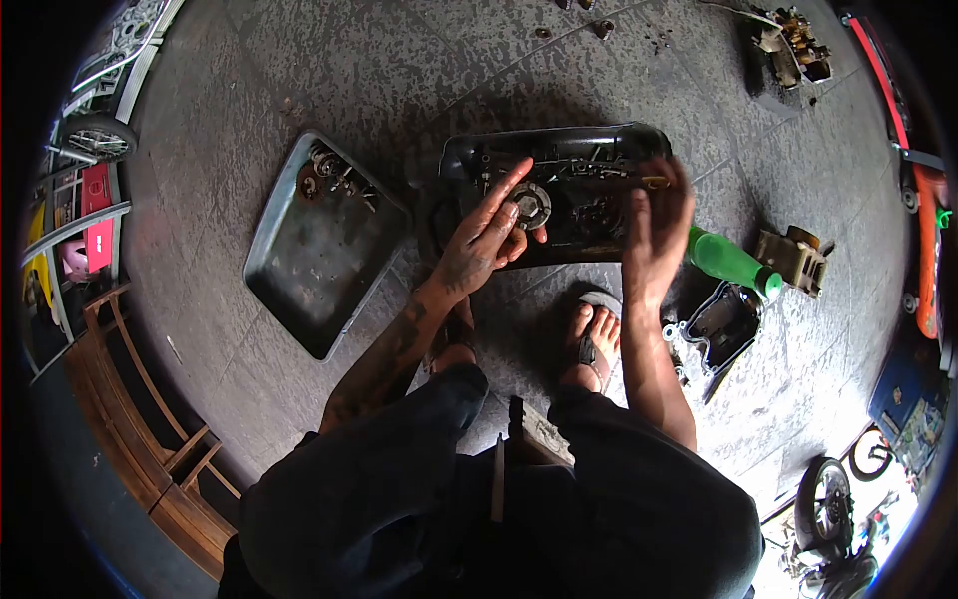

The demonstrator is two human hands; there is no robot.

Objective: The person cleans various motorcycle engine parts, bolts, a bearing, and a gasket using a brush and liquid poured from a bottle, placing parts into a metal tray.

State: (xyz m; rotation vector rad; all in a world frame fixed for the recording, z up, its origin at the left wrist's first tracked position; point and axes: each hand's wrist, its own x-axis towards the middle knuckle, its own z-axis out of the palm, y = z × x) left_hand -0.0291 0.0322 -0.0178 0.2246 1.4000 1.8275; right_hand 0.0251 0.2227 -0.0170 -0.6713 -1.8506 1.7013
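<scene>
Holding a round metal part (532, 207) in the left hand (486, 238): that grip is closing around it, thumb and curled fingers are pinching its edge, index finger is pointing up past it. Part is sitting over the near left half of the black tray (569, 135), its face with a hex-looking centre turning toward the camera. Right hand (657, 245) is hovering at the tray's right end, thumb and fingers standing apart, fingertips blurring; can't tell whether its grip is taking anything. A yellowish item (654, 183) is showing by those fingertips. Small metal parts (574, 168) are lying along the black tray's far side, more dark bits are lying nearer the middle. Left of that, a grey tray (324, 275) is resting at an angle on the floor (369, 80), with a few loose parts (326, 162) clustering in its far corner. Right side: a green bottle (726, 258) is lying on its side just beside the right wrist, cap pointing away from the black tray. A metal casting (791, 262) is sitting near the cap, and a black cover (725, 324) is lying nearer the person. Farther off, top right, an engine piece (795, 50) is standing on the floor.
</scene>
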